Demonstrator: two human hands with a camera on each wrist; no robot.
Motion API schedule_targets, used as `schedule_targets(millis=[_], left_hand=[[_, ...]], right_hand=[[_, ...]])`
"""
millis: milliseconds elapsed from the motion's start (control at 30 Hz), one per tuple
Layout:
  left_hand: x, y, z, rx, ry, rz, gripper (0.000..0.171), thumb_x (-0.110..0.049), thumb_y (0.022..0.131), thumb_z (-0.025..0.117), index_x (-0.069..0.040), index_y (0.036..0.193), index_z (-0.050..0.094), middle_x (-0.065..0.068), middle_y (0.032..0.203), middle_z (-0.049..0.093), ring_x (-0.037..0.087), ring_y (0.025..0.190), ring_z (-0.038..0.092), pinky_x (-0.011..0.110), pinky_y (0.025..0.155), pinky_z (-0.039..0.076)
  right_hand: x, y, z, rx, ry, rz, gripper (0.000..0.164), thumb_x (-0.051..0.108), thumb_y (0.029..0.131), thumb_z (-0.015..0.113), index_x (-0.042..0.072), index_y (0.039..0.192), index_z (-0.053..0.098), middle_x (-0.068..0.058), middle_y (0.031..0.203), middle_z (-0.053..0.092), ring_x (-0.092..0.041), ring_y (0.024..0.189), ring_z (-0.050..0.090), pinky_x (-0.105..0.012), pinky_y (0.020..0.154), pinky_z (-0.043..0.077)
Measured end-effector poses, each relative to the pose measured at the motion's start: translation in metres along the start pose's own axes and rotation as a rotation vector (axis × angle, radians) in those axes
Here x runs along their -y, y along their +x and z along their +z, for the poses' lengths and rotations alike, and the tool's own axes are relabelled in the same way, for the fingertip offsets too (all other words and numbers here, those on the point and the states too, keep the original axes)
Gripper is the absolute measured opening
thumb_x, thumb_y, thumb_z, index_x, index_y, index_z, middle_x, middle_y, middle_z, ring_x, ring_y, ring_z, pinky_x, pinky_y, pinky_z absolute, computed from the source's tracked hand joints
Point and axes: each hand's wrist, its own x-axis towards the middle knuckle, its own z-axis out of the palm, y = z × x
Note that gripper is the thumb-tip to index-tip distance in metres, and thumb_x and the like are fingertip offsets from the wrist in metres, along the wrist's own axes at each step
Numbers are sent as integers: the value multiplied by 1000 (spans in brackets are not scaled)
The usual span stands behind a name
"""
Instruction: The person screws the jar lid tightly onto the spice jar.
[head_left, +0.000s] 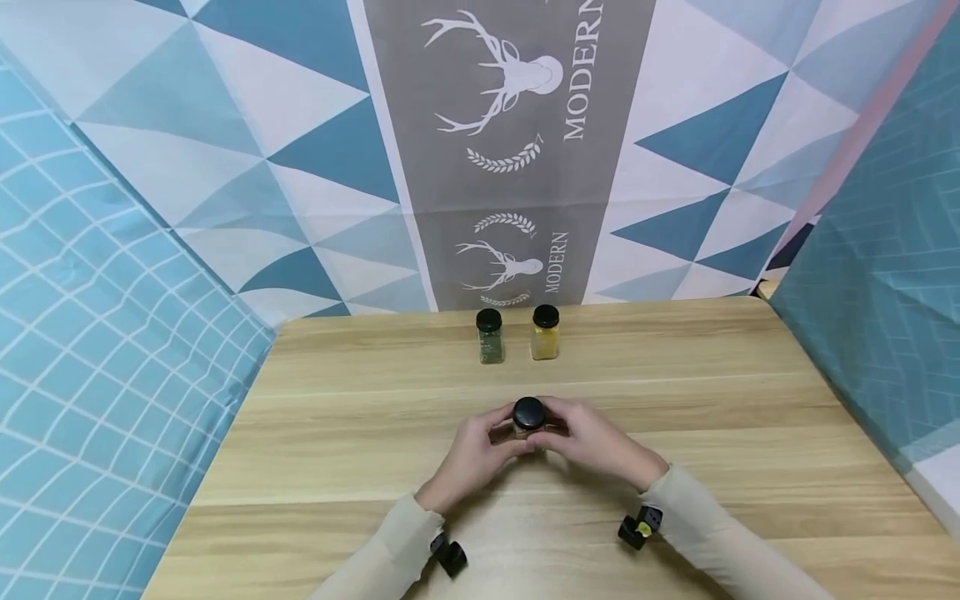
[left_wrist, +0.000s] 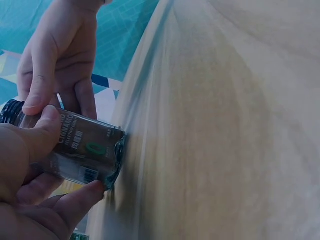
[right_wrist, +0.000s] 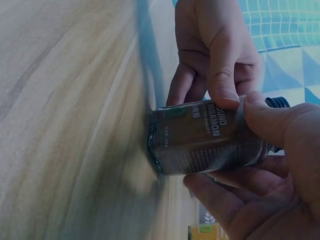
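Observation:
A square glass jar of ground cinnamon (right_wrist: 200, 137) with a black lid (head_left: 529, 413) stands upright between both hands, its base right at the tabletop. My left hand (head_left: 474, 454) grips one side of it, thumb across the label and fingers round the glass, as the left wrist view shows the jar (left_wrist: 87, 145) up close. From the other side my right hand (head_left: 600, 442) grips it too, its thumb meeting the left thumb on the front. Part of the glass is hidden behind the fingers.
Beyond the hands, near the table's back edge, stand a jar of green herbs (head_left: 491, 343) and a jar of yellow powder (head_left: 545, 340), both with black lids. Patterned cloth (head_left: 510, 183) hangs behind the wooden table (head_left: 337, 450), and blue cloths flank it left and right.

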Motion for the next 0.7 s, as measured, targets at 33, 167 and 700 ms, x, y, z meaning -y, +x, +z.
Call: schedule_targets(millis=[33,167,700], left_hand=[[0,0,-1,3,-8,-10,56,-17,92,79,-16,145,60,3,145,62,20,130,62,24,102,55],[-1,1,-3,18,-43,-55,57,-13,94,76,-13,148,56,4,149,59,23,132,60,23,100,55],[5,1,-18,7,13,-58,55,-8,96,73,-10,148,56,10,148,59,29,133,59,28,103,55]], right_hand=[[1,1,0,6,-2,1,46,29,98,72,7,137,63,-8,130,71,-20,118,69,-34,103,58],[5,4,0,27,-21,23,44,29,98,71,8,136,63,-5,127,73,-17,115,70,-34,101,58],[13,27,3,55,-93,30,42,26,96,75,9,133,66,-2,122,74,-11,107,70,-34,97,59]])
